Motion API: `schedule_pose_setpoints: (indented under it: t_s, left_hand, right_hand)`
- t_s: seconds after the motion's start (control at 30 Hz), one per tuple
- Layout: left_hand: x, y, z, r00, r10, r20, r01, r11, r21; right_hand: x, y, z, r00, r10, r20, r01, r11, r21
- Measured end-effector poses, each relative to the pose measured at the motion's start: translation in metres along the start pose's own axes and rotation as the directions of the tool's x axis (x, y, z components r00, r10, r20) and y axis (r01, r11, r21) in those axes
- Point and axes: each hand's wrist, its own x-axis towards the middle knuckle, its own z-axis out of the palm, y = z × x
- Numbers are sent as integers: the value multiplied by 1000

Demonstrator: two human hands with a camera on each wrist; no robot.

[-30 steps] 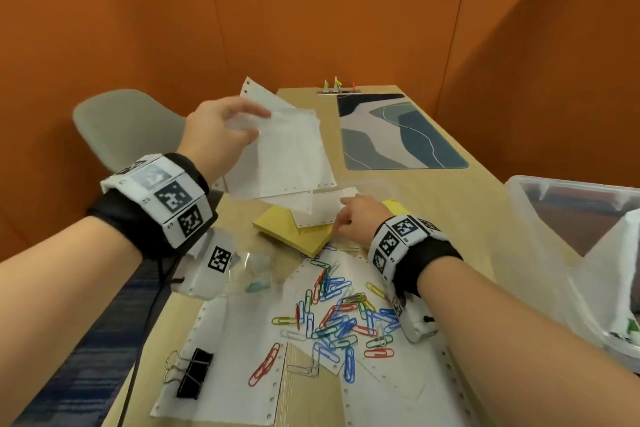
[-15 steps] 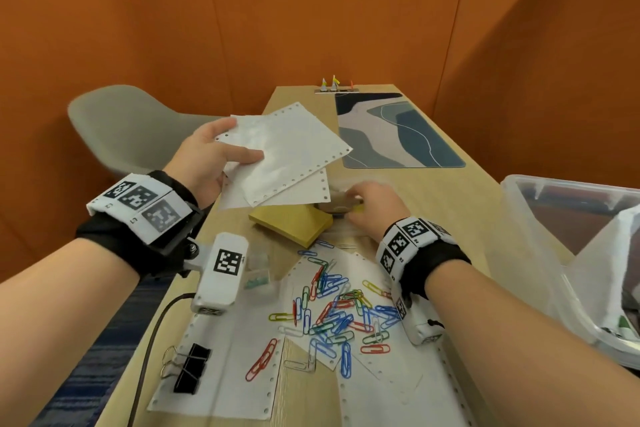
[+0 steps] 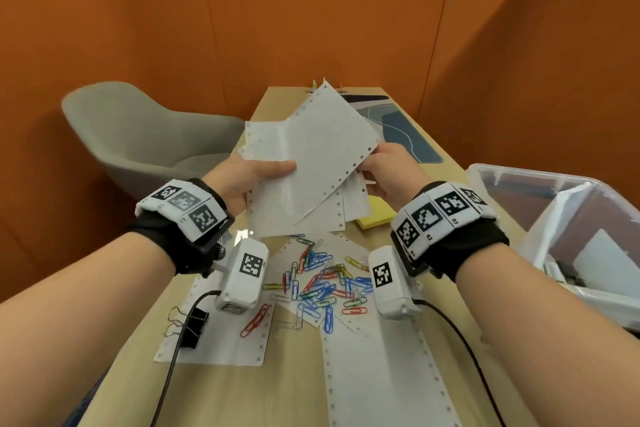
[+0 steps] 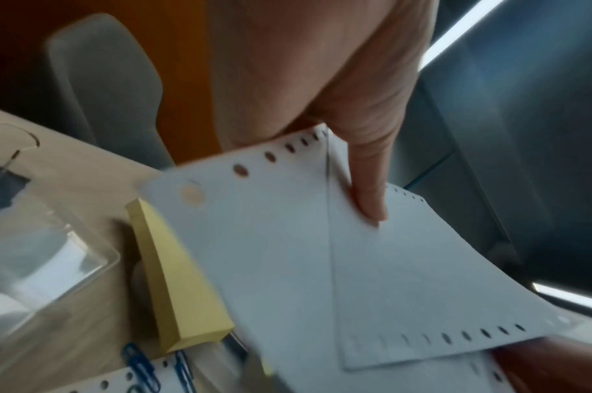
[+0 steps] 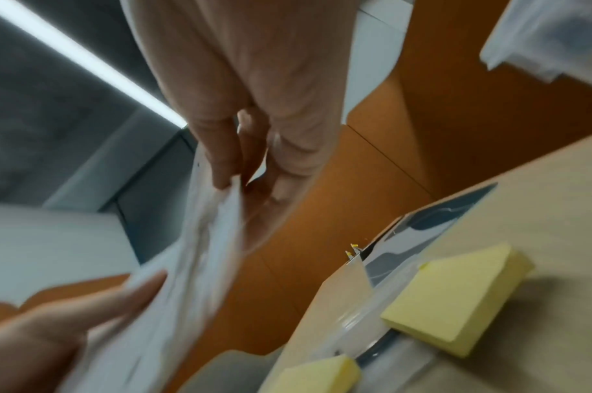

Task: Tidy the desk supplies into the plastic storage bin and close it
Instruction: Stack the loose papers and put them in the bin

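Both my forearms reach forward above the tabletop (image 3: 221, 392). My left hand (image 3: 239, 177) pinches the perforated paper sheets (image 3: 311, 163), thumb on top; my right hand (image 3: 388, 170) grips their opposite edge, raised over the yellow sticky-note pad (image 3: 375, 217). Paper clips (image 3: 322, 284) lie scattered below my wrists, and the plastic storage bin (image 3: 554, 184) stands open to my right.

White perforated sheets (image 3: 308, 163) fanned in midair above scattered coloured paper clips (image 3: 322, 282); clear bin (image 3: 554, 218) open alongside.

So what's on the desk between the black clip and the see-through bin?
Between the black binder clip and the plastic storage bin, the head view shows a heap of colored paper clips on loose white sheets.
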Motion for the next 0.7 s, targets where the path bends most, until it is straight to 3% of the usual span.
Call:
schedule_pose_setpoints:
  t_s: [0.07,0.1,0.13,0.17,0.23,0.27,0.3,0.43,0.53,0.7]
  left_hand:
    - [-5,-1,2,998,60,-25,-59,998,33]
    - [-7,1,2,993,96,-64,-93,995,37]
    - [-9,2,0,986,128,-111,-126,992,27]
    - [-13,5,-1,978,151,-147,-151,988,12]
    - [-19,8,-7,969,172,-179,-178,984,-16]
    - [-22,8,-9,967,175,-182,-183,983,-25]
    - [-25,8,-11,968,177,-180,-185,982,-28]
    - [-34,4,-15,970,181,-161,-187,982,-23]
    - [-40,-1,-14,974,164,-157,-169,986,-16]
    - [-43,-6,-7,977,139,-164,-143,990,-17]
  right_hand:
    - [-9,5,-2,997,73,-36,-76,993,-95]
    - [-14,8,-3,990,132,-48,-139,963,-232]
    - [-20,11,-6,982,181,-57,-187,870,-457]
    - [-27,14,-10,972,232,-40,-193,690,-697]
    - [-46,23,-13,941,338,0,-114,315,-942]
    - [-54,30,-15,918,397,15,-70,200,-977]
    - [-59,38,-16,896,444,16,-57,151,-987]
    - [-72,51,-16,906,422,-30,-78,95,-992]
    - [-74,51,-15,879,476,-37,-128,160,-979]
    - [-76,54,-17,916,392,-83,-130,95,-987]
